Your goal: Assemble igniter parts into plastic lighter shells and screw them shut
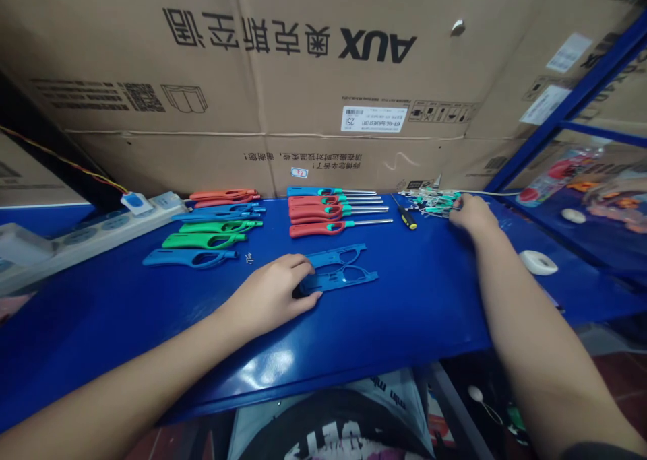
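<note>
Two blue lighter casing halves (pixel 348 281) lie side by side on the blue table, inner sides up. My left hand (pixel 275 288) is closed round the left end of the nearer half, and its fingers also touch the farther one. My right hand (pixel 474 216) reaches to the right edge of a pile of teal and metal lighter inner parts (pixel 429 201). Its fingers are curled in among them, and what they pinch is hidden. Left of the pile lies a screwdriver (pixel 407 219) with a black and yellow handle.
Assembled lighters (pixel 316 230) with metal nozzles lie in a row behind the casing halves. Orange, blue and green casings (pixel 195 258) lie at left, beside small screws (pixel 249 258). A power strip (pixel 101 231) is at far left, a white oval object (pixel 538 263) at right. Cardboard (pixel 303 110) stands behind.
</note>
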A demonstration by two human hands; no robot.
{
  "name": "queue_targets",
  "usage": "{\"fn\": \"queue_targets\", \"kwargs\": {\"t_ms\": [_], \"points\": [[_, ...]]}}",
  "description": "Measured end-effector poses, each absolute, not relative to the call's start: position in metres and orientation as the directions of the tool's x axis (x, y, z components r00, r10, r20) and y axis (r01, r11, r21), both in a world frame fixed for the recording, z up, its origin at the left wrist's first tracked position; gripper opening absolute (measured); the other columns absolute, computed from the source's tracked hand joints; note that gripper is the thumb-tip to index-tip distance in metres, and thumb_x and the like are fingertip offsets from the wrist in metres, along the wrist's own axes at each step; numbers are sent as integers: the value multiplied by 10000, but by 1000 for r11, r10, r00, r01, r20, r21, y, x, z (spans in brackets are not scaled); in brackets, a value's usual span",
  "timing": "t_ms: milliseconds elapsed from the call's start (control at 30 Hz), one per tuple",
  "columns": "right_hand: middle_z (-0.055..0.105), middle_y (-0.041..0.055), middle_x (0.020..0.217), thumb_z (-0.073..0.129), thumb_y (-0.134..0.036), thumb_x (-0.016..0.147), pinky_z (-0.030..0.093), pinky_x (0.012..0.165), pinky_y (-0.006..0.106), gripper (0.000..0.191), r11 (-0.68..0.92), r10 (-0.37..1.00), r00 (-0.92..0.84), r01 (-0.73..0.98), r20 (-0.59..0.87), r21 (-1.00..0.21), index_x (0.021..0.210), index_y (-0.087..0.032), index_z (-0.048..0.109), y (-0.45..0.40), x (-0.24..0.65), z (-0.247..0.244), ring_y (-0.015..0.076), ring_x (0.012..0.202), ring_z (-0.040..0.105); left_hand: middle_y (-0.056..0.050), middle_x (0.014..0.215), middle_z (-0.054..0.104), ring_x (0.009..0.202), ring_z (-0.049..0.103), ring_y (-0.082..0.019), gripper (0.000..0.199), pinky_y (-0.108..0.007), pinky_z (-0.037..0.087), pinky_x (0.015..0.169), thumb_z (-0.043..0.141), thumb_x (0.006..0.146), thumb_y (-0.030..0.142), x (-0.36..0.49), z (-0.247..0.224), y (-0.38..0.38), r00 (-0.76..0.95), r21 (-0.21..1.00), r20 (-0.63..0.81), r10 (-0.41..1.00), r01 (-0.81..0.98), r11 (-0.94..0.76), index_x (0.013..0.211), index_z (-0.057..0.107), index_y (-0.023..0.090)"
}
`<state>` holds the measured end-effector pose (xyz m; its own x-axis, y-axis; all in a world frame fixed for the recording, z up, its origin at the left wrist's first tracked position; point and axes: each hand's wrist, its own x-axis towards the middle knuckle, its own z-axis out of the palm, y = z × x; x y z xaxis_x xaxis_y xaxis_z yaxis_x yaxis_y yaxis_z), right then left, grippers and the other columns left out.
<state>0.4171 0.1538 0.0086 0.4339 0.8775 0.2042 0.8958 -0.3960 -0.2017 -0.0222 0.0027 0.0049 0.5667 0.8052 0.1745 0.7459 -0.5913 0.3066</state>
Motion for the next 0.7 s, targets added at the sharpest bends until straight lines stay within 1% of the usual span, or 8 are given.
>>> {"fn": "queue_targets", "kwargs": {"t_ms": [133,200,267,333,400,500,600,700], "points": [[681,149,981,599,-170,759,506,794,396,214,-339,867,405,906,289,-251,970,-198,620,151,413,15,310,915,646,-101,1124,685,1041,679,-284,299,-392,570,884,655,912,420,-23,4,3,570,288,154,807,755,-588,1091,681,182],[695,163,1037,565,-179,809,501,823,385,222,-282,863,367,920,348,-272,1025,-191,615,149,409,20,309,962,647,-104,1133,683,1043,680,-284,303,-390,569,881,650,920,428,-23,5,3,569,286,150,809,758,-586,1091,679,180],[701,153,1084,535,-199,852,495,857,360,228,-200,863,306,938,402,-284,1066,-189,615,148,402,24,286,989,650,-103,1122,686,1036,683,-283,284,-385,566,873,641,930,418,-23,6,3,565,282,143,813,764,-581,1083,681,182],[712,132,1058,534,-242,875,495,871,349,218,-77,863,211,953,460,-292,1065,-193,631,145,392,29,267,959,653,-92,1093,694,1002,694,-273,245,-368,568,841,640,931,389,-26,9,5,560,283,120,819,772,-569,1067,685,191],[718,118,983,557,-299,879,502,870,367,216,79,841,94,953,532,-293,1042,-196,655,140,378,33,265,906,647,-78,1065,702,952,707,-259,209,-353,568,821,665,908,357,-31,12,7,554,299,88,828,778,-552,1041,692,197],[711,104,947,581,-369,893,511,871,378,235,303,783,-68,910,618,-282,1033,-206,675,129,351,37,257,886,643,-72,1044,720,931,717,-258,187,-360,568,856,731,842,320,-42,15,13,537,337,46,842,786,-519,977,711,191],[711,99,941,553,-385,945,524,825,357,236,499,736,-226,818,639,-286,1035,-202,672,115,321,36,237,857,662,-83,1064,739,977,719,-279,190,-374,568,885,769,787,292,-53,16,19,528,346,25,849,792,-503,942,733,187],[714,90,956,515,-357,990,525,772,348,216,640,693,-392,721,605,-266,1047,-210,663,101,293,32,219,828,665,-84,1084,747,992,721,-289,255,-388,566,902,791,764,318,-56,21,20,520,343,32,854,796,-498,981,739,194]]}}
